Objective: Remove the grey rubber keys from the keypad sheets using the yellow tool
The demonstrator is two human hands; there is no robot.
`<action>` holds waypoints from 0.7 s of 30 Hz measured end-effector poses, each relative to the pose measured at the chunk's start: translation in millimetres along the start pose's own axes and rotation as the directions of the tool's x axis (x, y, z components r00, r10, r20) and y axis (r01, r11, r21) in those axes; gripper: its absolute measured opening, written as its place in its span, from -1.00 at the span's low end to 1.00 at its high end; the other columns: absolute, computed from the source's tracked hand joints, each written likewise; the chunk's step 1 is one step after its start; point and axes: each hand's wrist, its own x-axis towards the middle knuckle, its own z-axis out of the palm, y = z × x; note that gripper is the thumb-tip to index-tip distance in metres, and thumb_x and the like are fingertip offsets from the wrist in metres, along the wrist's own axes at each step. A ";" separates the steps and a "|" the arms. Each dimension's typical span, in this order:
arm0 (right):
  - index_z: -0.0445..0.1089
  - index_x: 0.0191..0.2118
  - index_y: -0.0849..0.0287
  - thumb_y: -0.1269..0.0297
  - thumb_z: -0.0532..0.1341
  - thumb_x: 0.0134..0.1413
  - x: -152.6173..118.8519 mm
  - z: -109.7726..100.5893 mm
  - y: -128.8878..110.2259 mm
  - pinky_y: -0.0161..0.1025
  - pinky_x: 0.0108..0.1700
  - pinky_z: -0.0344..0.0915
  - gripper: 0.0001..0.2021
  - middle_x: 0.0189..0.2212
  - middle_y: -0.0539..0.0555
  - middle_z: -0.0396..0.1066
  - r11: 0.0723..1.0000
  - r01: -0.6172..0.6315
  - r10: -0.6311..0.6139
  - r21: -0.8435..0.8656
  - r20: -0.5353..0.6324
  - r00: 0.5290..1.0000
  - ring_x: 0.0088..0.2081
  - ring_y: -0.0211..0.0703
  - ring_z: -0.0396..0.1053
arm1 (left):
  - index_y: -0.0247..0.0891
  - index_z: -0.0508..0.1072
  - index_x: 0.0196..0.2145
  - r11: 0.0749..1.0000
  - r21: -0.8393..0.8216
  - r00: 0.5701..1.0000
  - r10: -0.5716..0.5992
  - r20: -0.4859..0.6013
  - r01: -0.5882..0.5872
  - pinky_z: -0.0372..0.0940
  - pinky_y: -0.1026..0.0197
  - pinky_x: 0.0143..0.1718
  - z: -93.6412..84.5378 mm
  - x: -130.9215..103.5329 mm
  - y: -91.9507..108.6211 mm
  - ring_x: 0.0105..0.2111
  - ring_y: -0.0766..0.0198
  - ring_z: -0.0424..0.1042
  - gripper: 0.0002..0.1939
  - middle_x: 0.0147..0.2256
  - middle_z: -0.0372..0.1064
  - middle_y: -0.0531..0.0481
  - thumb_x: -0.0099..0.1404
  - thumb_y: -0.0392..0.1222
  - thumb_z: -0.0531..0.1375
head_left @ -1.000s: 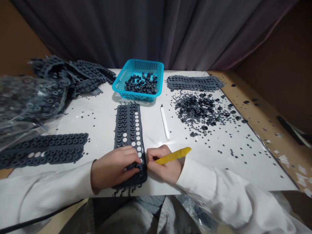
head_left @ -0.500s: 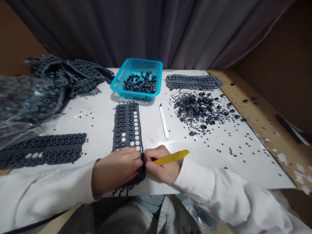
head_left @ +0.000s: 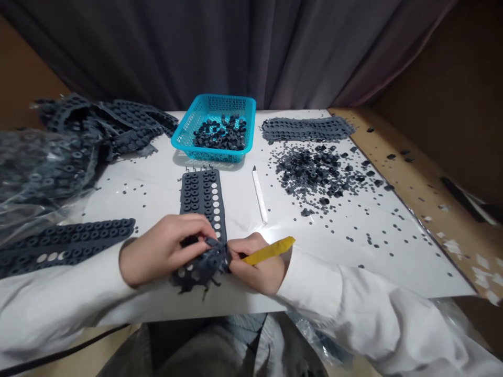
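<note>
A dark rubber sheet [head_left: 216, 204] with rows of ring-shaped parts and round holes lies lengthwise before me, its near end lifted and bent up. My left hand [head_left: 168, 248] is closed on that bent end, thumb and fingers pinching it. At the sheet's right edge, my right hand [head_left: 255, 262] grips a slim yellow-wrapped tool [head_left: 271, 251]; its working tip is hidden by the fingers and sheet. Right of the sheet lies a white-handled craft knife [head_left: 259, 196] with a dark slanted tip.
Behind the sheet stands a blue basket [head_left: 183, 141] of small dark parts. To its right are another rubber sheet [head_left: 308, 129] and a pile of dark bits [head_left: 314, 173]. More sheets [head_left: 129, 123], a plastic bag [head_left: 43, 167] of parts and a partly holed sheet [head_left: 90, 233] occupy the left.
My left hand has shifted left and up, and the sheet's near end, flat before, is now folded upward in it. The right hand stays at the edge with the yellow tool.
</note>
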 end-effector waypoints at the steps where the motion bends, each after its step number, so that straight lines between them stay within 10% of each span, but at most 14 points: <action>1: -0.01 -0.67 0.18 0.50 0.07 -0.17 0.0 0.2 0.4 -0.39 -0.59 -0.13 -0.77 -0.73 -0.14 -0.06 1.000 0.002 -0.002 0.015 -0.007 1.000 -0.63 -0.42 -0.10 | -0.26 0.39 -0.36 1.000 -0.007 0.999 -0.006 0.045 0.007 0.22 0.36 -0.37 -2.2 3.0 -0.9 -0.40 0.35 0.36 -0.89 -0.40 0.39 0.02 0.23 -0.29 0.07; 11: 0.05 -0.69 0.16 0.44 0.03 -0.30 10.5 -14.9 8.8 -0.44 -0.68 -0.05 -0.87 -0.81 -0.13 0.12 0.885 -0.145 0.230 0.442 -0.146 0.962 -0.75 -0.40 0.05 | -0.26 0.40 -0.32 0.999 0.029 0.984 0.035 0.172 -0.041 0.20 0.30 -0.32 24.5 -6.6 -2.6 -0.34 0.29 0.34 -0.90 -0.37 0.39 -0.01 0.23 -0.23 0.11; 21: 0.13 -0.65 0.21 0.49 0.09 -0.18 -11.7 -1.7 2.0 -0.41 -0.64 -0.15 -0.84 -0.75 -0.13 0.02 0.994 -0.038 0.044 0.102 -0.054 0.998 -0.66 -0.43 -0.09 | -0.20 0.40 -0.22 0.988 0.150 0.982 0.012 0.190 -0.041 0.20 0.23 -0.24 38.1 -14.9 4.3 -0.26 0.22 0.31 -0.85 -0.31 0.36 0.00 0.23 -0.26 0.10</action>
